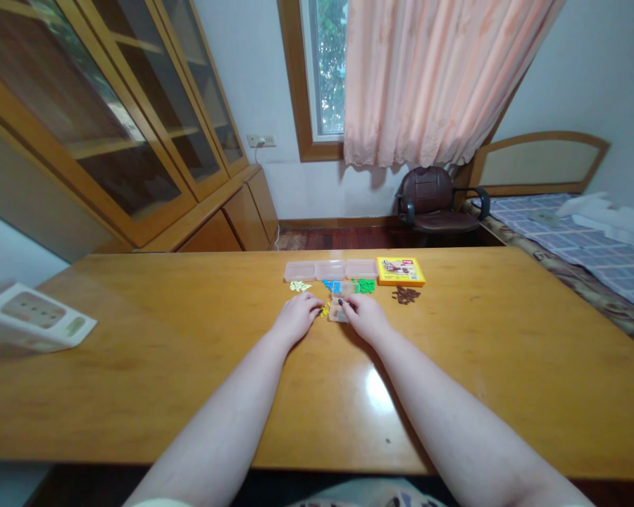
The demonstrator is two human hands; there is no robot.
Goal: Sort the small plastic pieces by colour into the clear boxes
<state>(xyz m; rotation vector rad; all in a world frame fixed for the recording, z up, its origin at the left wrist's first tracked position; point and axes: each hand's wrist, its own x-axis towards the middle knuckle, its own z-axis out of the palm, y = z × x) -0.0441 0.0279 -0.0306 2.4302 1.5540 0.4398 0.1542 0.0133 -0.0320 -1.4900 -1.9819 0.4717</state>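
Observation:
My left hand [299, 315] rests on the table, its fingers curled together at a few small yellow pieces [325, 309]. Whether a piece is between its fingertips is too small to make out. A small clear plastic box [339, 312] stands beside them with its lid raised, and my right hand [367, 314] grips its right side. Just behind are little heaps of pale cream pieces [299, 286], blue pieces [328, 285] and green pieces [367, 286]. The lid partly covers the blue and green ones. Brown pieces [406, 295] lie to the right of my right hand.
Three clear trays [300, 271] line the table's [179, 366] far side, next to a yellow picture box [400, 270]. A white box-like object [34, 317] stands at the left. Beyond are a glass-door cabinet [137, 105], an office chair [430, 197] and a bed [586, 225].

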